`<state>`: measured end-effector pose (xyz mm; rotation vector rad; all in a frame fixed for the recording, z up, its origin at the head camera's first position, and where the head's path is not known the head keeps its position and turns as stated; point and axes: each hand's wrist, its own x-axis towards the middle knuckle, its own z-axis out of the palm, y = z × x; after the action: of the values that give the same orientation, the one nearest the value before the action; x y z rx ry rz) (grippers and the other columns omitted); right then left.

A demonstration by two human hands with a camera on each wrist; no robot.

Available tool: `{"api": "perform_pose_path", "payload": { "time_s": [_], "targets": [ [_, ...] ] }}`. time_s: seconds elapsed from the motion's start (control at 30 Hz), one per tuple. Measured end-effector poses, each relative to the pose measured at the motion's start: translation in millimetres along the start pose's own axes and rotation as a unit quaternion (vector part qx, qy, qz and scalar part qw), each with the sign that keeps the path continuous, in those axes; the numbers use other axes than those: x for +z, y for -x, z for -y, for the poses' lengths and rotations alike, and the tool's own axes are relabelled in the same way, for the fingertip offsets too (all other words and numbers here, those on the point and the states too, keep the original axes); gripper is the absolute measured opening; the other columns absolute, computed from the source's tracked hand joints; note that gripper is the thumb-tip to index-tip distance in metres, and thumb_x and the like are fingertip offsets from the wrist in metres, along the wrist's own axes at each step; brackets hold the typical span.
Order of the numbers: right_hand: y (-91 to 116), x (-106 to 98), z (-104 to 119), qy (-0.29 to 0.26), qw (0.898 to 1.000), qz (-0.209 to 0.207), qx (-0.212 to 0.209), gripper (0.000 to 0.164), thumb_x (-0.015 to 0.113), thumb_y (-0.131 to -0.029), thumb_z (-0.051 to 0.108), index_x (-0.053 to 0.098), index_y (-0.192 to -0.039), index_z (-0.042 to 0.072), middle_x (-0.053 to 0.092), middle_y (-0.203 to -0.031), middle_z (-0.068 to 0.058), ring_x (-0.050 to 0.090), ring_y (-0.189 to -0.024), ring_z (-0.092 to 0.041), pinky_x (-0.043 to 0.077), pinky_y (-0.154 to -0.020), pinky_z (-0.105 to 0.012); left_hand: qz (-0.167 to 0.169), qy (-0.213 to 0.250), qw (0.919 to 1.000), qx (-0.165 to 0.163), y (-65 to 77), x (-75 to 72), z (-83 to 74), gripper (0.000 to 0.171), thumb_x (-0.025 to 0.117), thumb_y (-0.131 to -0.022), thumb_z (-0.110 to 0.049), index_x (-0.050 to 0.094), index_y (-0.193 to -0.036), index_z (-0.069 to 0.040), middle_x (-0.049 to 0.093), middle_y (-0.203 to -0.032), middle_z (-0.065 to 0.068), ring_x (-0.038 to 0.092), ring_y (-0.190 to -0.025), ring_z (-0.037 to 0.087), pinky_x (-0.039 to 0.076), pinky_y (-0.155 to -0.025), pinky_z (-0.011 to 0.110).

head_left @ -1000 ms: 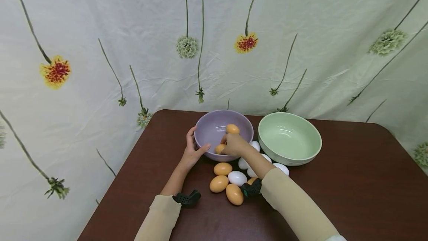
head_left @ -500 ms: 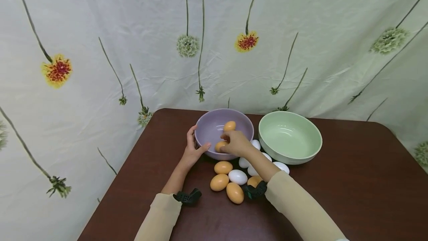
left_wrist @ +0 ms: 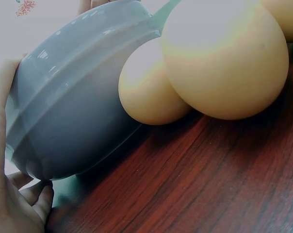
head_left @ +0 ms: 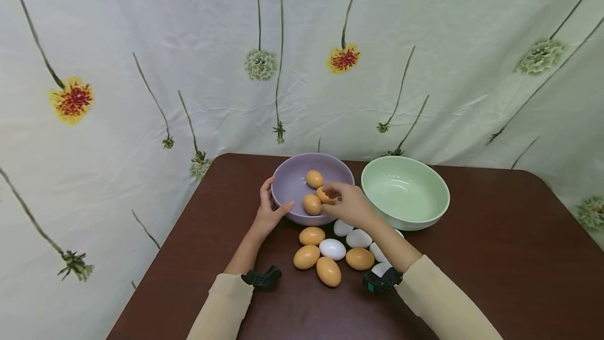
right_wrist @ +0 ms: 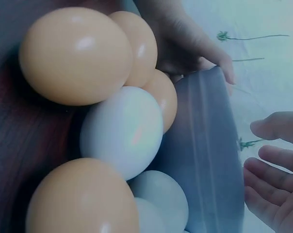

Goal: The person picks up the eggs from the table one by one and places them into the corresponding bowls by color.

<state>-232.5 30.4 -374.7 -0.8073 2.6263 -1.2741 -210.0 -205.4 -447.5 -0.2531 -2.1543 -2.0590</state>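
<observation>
Left hand (head_left: 270,215): grips glossy purple bowl (head_left: 289,181) | right hand (head_left: 351,205): fingers parted, empty | oval eggs (head_left: 314,179) inside

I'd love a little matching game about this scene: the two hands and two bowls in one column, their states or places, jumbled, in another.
1. left hand
2. right hand
3. purple bowl
4. green bowl

A. contains brown eggs
B. thumb and fingers apart, holding nothing
C. stands right of the other bowl
D. grips a bowl's side

Pairs: 1-D, 2-B, 3-A, 4-C
</observation>
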Motion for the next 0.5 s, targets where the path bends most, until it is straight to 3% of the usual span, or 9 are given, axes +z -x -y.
{"api": "perform_pose_path", "payload": {
  "time_s": [0.2, 0.5],
  "targets": [
    [14.8, -6.6, -0.6, -0.016, 1.0, -0.02, -0.013, 0.035, 0.072, -0.087, 0.013, 0.064, -0.118, -0.001, 0.067, -0.113, -0.015, 0.062, -0.104, -0.027, 0.049, -0.09, -0.042, -0.009, 0.004, 0.9999, -0.003, -8.6, -4.1, 25.4, 0.085, 0.064, -0.088, -0.003, 0.007, -0.151, -0.01, 0.016, -0.153, 0.028, 0.024, -0.138, 0.041, 0.025, -0.108, 0.051],
    [43.7, -13.2, -3.7, -0.052, 0.998, -0.038, -0.01, 0.029, 0.071, -0.086, 0.008, 0.065, -0.114, 0.0, 0.068, -0.106, -0.013, 0.064, -0.097, -0.027, 0.049, -0.088, -0.046, -0.014, 0.002, 0.9999, -0.004, -9.8, -2.9, 29.0, 0.081, 0.061, -0.09, -0.005, 0.009, -0.151, -0.015, 0.018, -0.153, 0.024, 0.024, -0.139, 0.036, 0.024, -0.11, 0.05]
  ]
}}
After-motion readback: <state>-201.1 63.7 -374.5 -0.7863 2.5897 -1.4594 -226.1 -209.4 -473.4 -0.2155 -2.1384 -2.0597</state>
